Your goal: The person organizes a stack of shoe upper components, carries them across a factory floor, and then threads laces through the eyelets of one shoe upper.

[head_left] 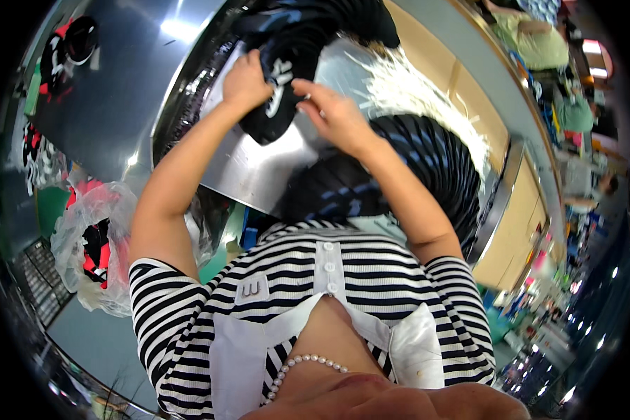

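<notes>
A black fabric piece (279, 105) with a rounded end and white lettering lies over a shiny metal surface (248, 171). My left hand (246, 82) is closed on its left edge, thumb on top. At its right side is my right hand (332, 115), fingers bent together near the lettering; whatever they pinch is too small to make out. Beyond the hands, a row of similar nested black pieces (360, 21) curves across the top. Another long overlapping stack of black pieces with blue marks (427, 157) lies to the right, close to my body.
A heap of thin white strips (420, 91) lies at the right, beside brown cardboard (427, 42). On the left stands a grey metal table (119, 84) with black and red pieces (66, 49). A clear plastic bag (112, 210) holds more of these. Other people sit at far right.
</notes>
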Demonstrator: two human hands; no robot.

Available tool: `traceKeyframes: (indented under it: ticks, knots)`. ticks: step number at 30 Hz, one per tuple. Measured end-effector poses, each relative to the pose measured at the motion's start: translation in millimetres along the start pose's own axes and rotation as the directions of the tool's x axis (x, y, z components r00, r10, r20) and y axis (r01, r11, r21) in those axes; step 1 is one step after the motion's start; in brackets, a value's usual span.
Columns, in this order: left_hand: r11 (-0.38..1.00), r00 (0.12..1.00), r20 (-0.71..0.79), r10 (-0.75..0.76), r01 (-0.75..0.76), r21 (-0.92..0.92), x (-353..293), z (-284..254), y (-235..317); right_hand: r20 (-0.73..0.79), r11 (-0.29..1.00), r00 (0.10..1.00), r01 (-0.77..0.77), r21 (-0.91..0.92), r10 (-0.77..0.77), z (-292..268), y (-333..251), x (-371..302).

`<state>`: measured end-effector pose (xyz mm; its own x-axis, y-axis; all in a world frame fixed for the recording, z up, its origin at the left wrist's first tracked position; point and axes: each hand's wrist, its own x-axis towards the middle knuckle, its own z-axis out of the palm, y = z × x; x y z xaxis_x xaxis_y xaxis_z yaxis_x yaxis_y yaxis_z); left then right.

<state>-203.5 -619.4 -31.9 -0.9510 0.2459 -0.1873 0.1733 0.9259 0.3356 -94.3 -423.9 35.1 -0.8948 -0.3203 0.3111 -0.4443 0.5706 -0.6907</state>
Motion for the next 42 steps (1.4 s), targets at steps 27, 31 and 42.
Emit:
traceKeyframes:
  ticks: [27,31,42]
  knots:
    - [0.981,0.986,-0.161,0.037,-0.066,-0.181,-369.1,13.5,73.7,0.159,0.856,0.961,0.273,-0.439,-0.225,-49.0,18.8,-182.3]
    - [0.956,0.872,-0.429,0.235,-0.288,-0.062,-320.5,82.5,137.0,0.013,0.869,0.977,0.196,-0.454,-0.214,-58.0,40.0,-193.2]
    - [0.85,0.828,0.194,0.525,-0.502,-0.161,-292.8,32.1,69.2,0.238,0.911,0.97,0.142,-0.388,-0.049,-76.1,8.5,-177.7]
